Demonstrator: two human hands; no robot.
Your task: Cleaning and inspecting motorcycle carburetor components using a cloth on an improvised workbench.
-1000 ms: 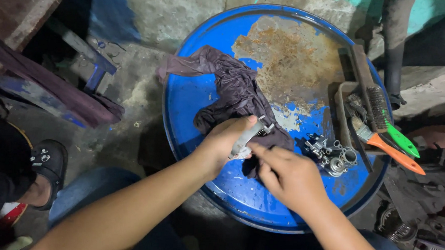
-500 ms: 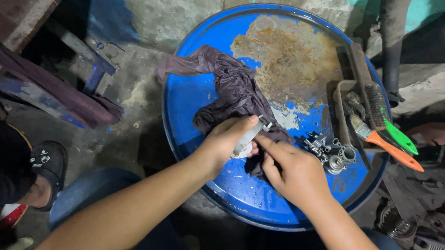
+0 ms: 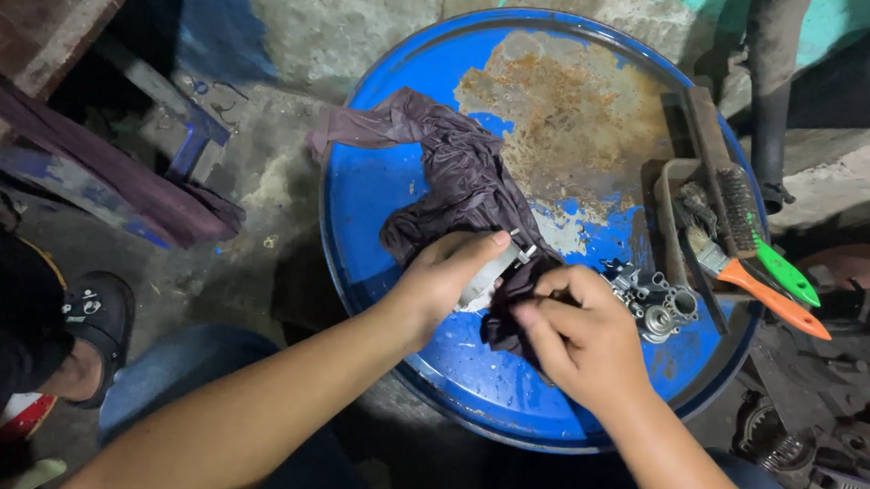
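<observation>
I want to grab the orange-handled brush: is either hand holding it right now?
No, the brush lies in the tray at the drum's edge, while the left hand holds a metal part and the right hand a rag.

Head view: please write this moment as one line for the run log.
left hand: holds small metal part | right hand: pinches dark rag against part | surface: blue drum lid | nearby: metal assembly, brushes
</observation>
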